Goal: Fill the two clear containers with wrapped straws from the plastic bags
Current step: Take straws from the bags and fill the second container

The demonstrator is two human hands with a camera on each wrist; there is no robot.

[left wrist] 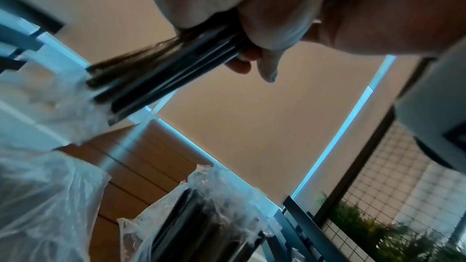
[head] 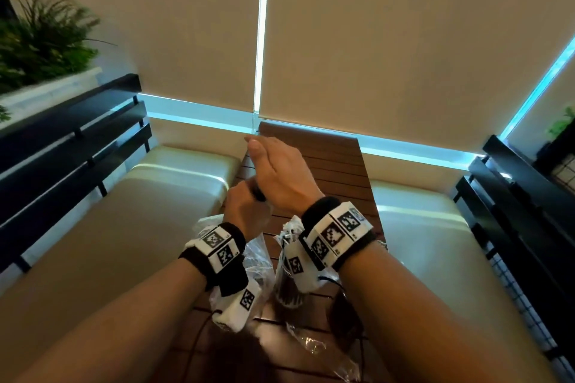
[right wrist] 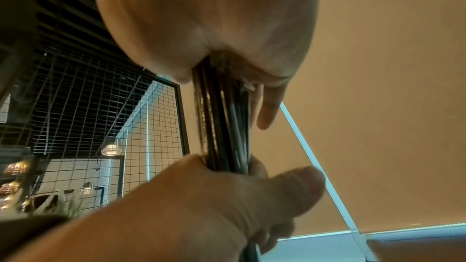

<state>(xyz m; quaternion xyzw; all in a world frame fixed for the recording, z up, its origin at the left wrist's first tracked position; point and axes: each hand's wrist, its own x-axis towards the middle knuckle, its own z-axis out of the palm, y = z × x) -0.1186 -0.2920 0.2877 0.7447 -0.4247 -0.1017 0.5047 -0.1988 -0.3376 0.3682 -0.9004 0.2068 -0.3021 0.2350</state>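
Above the wooden table (head: 337,165) my left hand (head: 244,200) grips a bundle of dark wrapped straws (head: 259,195) in its fist. My right hand (head: 270,162) is over it with straight fingers, its palm (right wrist: 214,17) pressed on the bundle's upper ends (right wrist: 221,117). The left hand (right wrist: 214,196) shows wrapped round the bundle's lower part. Below the left hand (left wrist: 262,27) the straws (left wrist: 151,79) stick out. A plastic bag with dark straws (left wrist: 201,216) stands under my wrists (head: 289,283). Whether a clear container holds it I cannot tell.
Crumpled clear plastic (head: 311,343) lies near the table's front, and another bag (head: 258,255) sits under my left wrist. Cream bench cushions (head: 140,211) (head: 435,242) flank the table, with black slatted rails (head: 71,140) beyond. A dark cable (head: 345,317) lies right of the bags.
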